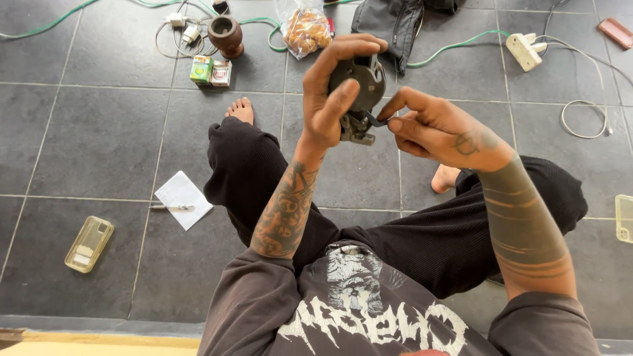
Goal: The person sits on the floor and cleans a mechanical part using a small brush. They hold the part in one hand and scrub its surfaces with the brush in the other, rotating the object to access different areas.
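A round dark mechanical part [359,89] is being held up above the crossed legs, over the grey tiled floor [99,138]. It is being gripped by the left hand [330,99], with the fingers curled over its top edge and the thumb pressed against its face. A small thin dark piece [378,121] at the lower edge of the part is being pinched between the thumb and forefinger of the right hand [435,128].

On the floor beyond, a clear plastic bag [305,28] is lying filled with orange-brown snacks. A brown wooden cup [225,34] is standing upright beside tangled cables; its contents cannot be told. Two small boxes [211,71] are standing just beside it. A clear yellowish phone case [89,244] is lying well apart at the left, near a sheet of paper [182,198] with a pen [170,207] on it.
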